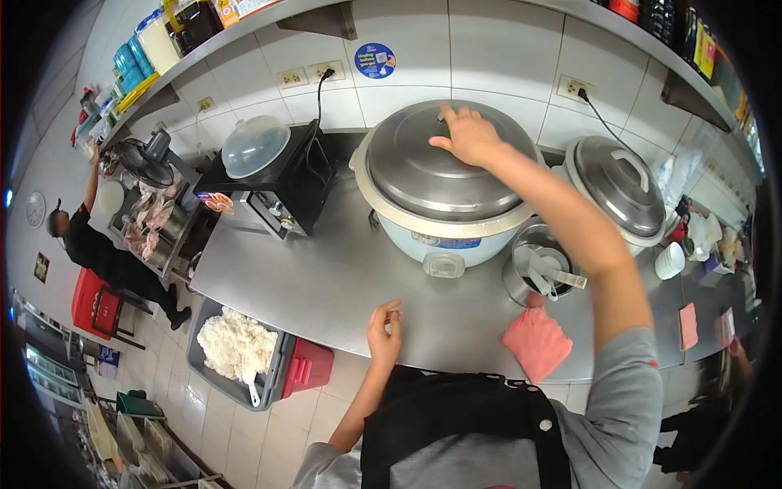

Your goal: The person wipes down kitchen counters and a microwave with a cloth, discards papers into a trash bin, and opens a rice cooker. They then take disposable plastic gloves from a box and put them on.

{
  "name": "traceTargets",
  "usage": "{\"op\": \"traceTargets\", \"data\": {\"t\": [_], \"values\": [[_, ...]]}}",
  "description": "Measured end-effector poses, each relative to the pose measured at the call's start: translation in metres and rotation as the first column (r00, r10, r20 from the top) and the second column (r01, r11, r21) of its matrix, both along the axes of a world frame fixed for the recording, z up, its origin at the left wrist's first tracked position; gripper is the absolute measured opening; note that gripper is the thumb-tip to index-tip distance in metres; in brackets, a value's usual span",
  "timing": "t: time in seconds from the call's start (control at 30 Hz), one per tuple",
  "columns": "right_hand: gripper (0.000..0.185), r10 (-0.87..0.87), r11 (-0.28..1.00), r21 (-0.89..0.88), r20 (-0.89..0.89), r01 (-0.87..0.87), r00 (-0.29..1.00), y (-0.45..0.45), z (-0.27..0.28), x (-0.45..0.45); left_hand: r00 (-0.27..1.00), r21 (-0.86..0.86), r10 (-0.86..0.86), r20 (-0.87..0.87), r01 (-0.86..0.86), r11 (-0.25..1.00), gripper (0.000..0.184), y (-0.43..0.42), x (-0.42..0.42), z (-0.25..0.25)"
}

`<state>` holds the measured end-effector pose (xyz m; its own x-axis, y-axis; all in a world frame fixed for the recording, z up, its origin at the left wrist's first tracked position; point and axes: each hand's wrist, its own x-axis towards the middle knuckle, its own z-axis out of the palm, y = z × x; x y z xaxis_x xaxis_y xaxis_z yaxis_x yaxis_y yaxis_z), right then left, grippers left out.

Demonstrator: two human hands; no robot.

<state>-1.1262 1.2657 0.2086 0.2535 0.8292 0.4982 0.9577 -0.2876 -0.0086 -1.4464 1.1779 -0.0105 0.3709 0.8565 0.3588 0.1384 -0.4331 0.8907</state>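
Observation:
My right hand (471,137) is at the top of the wide metal lid (407,175) of a big rice cooker (399,236), its fingers closed over the lid's handle, which is mostly hidden beneath them. The lid lies on the cooker's rim. Near the counter's front edge hovers my left hand (384,330), with fingers loosely bent and apart and nothing in them. Beside the cooker stands a metal pot (519,281) with scoops or ladles (554,269) in it. A pink cloth (538,346) lies at the counter edge.
A grey tub (204,314) of cooked rice (236,342) with a white scoop (253,391) sits low on the left. A toaster oven (273,196) and a smaller rice cooker (615,187) flank the big one. A shelf (244,33) runs above. A person (106,253) stands far left.

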Motion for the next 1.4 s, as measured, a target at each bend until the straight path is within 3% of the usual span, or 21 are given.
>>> {"op": "traceTargets", "data": {"t": [0.03,0.07,0.13,0.23,0.3,0.33,0.37,0.4,0.43,0.53,0.6,0.8,1.03,1.13,1.2,1.23,1.27,1.3,1.33,1.37,1.4], "values": [[0.066,-0.089,0.994,0.047,-0.101,0.094,0.991,0.009,-0.023,0.007,1.0,0.001,0.003,-0.006,-0.003,1.0,0.017,-0.004,0.001,0.001],[0.066,-0.086,0.994,0.051,-0.106,0.092,0.991,0.016,-0.031,0.014,1.0,0.041,-0.002,0.003,0.002,0.999,0.017,-0.007,0.002,0.004],[0.049,-0.077,0.991,0.078,-0.302,0.105,0.95,0.031,-0.036,0.032,1.0,0.08,-0.009,0.009,0.008,0.997,0.017,-0.008,-0.001,0.006],[0.04,-0.068,0.984,0.139,-0.3,0.114,0.951,0.018,-0.002,0.037,0.999,0.002,0.028,-0.041,-0.028,1.0,0.02,-0.01,-0.021,-0.011],[0.046,-0.095,0.977,0.158,-0.294,0.146,0.951,0.014,0.026,0.065,0.895,0.062,0.046,-0.444,-0.021,0.998,0.039,-0.009,-0.045,-0.039],[0.049,-0.034,0.982,0.168,-0.291,0.086,0.956,0.008,0.043,0.082,0.892,0.052,0.044,-0.449,-0.023,0.998,0.039,-0.017,-0.051,-0.045],[0.05,0.029,0.975,0.219,-0.277,0.034,0.96,0.001,0.056,0.097,0.68,0.057,0.057,-0.731,-0.023,0.998,0.06,-0.023,-0.055,-0.051],[0.05,0.06,0.98,0.201,-0.28,-0.003,0.958,-0.008,0.07,0.109,0.384,0.06,0.063,-0.921,-0.02,0.998,0.081,-0.028,-0.059,-0.057],[0.052,0.09,0.982,0.183,-0.283,-0.038,0.955,-0.018,0.085,0.117,0.367,-0.022,-0.038,-0.929,0.048,0.999,0.112,-0.027,-0.065,-0.068],[0.053,0.092,0.978,0.204,-0.23,-0.044,0.969,-0.056,0.107,0.123,0.296,0.102,0.067,-0.953,0.104,0.989,0.118,-0.028,-0.062,-0.082],[0.051,0.07,0.986,0.164,-0.367,-0.01,0.928,-0.072,0.113,0.14,0.274,0.101,0.066,-0.959,0.116,0.988,0.119,-0.025,-0.061,-0.08],[0.05,-0.017,0.984,0.146,-0.485,0.1,0.874,-0.11,0.118,0.153,0.272,0.142,0.097,-0.957,0.152,0.978,0.122,-0.019,-0.061,-0.072],[0.051,-0.002,0.98,0.187,-0.36,0.075,0.933,-0.126,0.111,0.178,0.232,0.103,0.061,-0.971,0.175,0.979,0.131,-0.011,-0.058,-0.071],[0.051,-0.044,0.985,0.136,-0.39,0.105,0.92,-0.125,0.106,0.164,0.225,0.089,0.045,-0.973,0.189,0.978,0.134,-0.005,-0.06,-0.066],[0.051,0.055,0.977,0.214,-0.251,0.0,0.967,-0.108,0.08,0.158,0.237,0.086,0.042,-0.971,0.175,0.981,0.135,-0.005,-0.057,-0.063],[0.051,-0.072,0.991,0.084,-0.325,0.104,0.943,-0.099,0.078,0.133,0.251,0.079,0.029,-0.968,0.191,0.978,0.135,-0.004,-0.056,-0.061],[0.051,0.017,0.99,0.14,-0.231,0.016,0.973,-0.088,0.066,0.114,0.264,0.078,0.02,-0.964,0.21,0.975,0.136,-0.001,-0.057,-0.059],[0.053,-0.041,0.994,0.087,-0.267,0.066,0.963,-0.076,0.056,0.094,0.26,0.089,0.033,-0.965,0.207,0.974,0.136,-0.001,-0.057,-0.06],[0.054,0.013,0.987,0.159,-0.201,0.019,0.979,-0.059,0.033,0.091,0.248,0.11,0.054,-0.967,0.216,0.97,0.137,-0.001,-0.057,-0.063],[0.054,-0.121,0.992,-0.012,-0.276,0.123,0.954,-0.048,0.034,0.065,0.244,0.103,0.047,-0.969,0.221,0.97,0.137,-0.001,-0.058,-0.062],[0.053,-0.1,0.994,0.009,-0.301,0.108,0.948,-0.037,0.023,0.053,0.247,0.098,0.039,-0.968,0.232,0.968,0.137,-0.001,-0.058,-0.061]]}}
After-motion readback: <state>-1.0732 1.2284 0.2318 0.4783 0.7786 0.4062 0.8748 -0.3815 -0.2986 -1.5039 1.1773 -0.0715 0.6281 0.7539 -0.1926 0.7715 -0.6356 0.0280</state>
